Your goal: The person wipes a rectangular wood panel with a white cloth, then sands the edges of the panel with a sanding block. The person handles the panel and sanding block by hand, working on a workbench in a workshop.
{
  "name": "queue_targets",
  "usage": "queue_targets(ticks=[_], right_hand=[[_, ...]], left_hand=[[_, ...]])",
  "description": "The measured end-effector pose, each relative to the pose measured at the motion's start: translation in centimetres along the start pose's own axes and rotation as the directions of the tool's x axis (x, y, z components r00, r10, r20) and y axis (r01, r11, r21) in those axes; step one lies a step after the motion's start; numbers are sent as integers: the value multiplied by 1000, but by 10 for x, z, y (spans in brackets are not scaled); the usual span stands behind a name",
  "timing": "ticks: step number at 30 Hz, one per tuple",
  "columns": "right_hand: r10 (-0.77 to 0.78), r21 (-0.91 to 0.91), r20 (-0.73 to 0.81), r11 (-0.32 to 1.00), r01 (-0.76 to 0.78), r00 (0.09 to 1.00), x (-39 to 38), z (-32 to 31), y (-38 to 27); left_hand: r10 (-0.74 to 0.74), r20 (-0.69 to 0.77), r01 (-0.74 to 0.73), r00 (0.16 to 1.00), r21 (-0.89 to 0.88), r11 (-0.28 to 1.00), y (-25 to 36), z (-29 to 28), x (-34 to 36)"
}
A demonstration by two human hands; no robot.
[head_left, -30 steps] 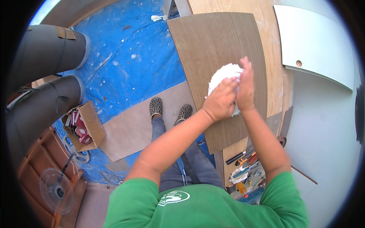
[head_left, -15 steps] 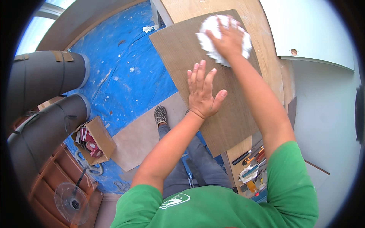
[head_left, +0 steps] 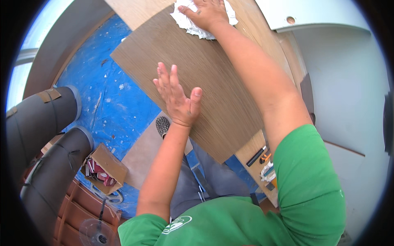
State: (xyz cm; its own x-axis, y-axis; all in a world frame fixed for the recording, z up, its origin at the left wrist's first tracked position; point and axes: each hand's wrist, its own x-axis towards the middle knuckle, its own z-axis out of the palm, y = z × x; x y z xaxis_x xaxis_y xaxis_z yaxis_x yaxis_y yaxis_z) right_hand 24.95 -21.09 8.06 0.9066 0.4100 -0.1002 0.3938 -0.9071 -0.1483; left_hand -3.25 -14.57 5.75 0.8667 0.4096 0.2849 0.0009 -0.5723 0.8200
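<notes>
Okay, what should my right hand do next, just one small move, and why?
Perhaps draw the white cloth toward you: your right hand rests on it at the far end of the brown panel, and most of the panel's surface nearer you lies uncovered.

Floor sheeting (head_left: 117, 88): blue, pale-flecked. Rolls (head_left: 41, 117): two, dark grey, with dark ties (the upper one also bears brown patches). Cardboard box (head_left: 115, 164): open, containing maroon pieces (head_left: 97, 172). Fan (head_left: 96, 233): circular grille, cut by the lower edge. White panel (head_left: 324, 14): one round hole. Black-handled tool (head_left: 255, 158): beside an orange-and-black tool (head_left: 265, 158).
</notes>
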Motion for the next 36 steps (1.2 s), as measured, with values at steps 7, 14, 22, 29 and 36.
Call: queue_targets(ticks=[7, 14, 22, 29, 36], right_hand=[[92, 18, -198, 996, -90, 976, -201, 28, 106], [513, -19, -76, 857, -516, 855, -390, 41, 103], [75, 39, 46, 996, -77, 996, -380, 46, -25], [333, -91, -78, 936, -339, 940, -366, 32, 139], [471, 53, -185, 881, -470, 862, -386, 44, 81]], left_hand=[[12, 93, -22, 996, 100, 995, 10, 2, 3], [34, 197, -70, 980, 178, 982, 13, 6, 3], [35, 158, -58, 987, 147, 987, 8, 5, 2], [10, 222, -56, 975, 205, 977, 11, 7, 6], [-127, 442, -193, 888, 609, 769, 19, 25, 11]])
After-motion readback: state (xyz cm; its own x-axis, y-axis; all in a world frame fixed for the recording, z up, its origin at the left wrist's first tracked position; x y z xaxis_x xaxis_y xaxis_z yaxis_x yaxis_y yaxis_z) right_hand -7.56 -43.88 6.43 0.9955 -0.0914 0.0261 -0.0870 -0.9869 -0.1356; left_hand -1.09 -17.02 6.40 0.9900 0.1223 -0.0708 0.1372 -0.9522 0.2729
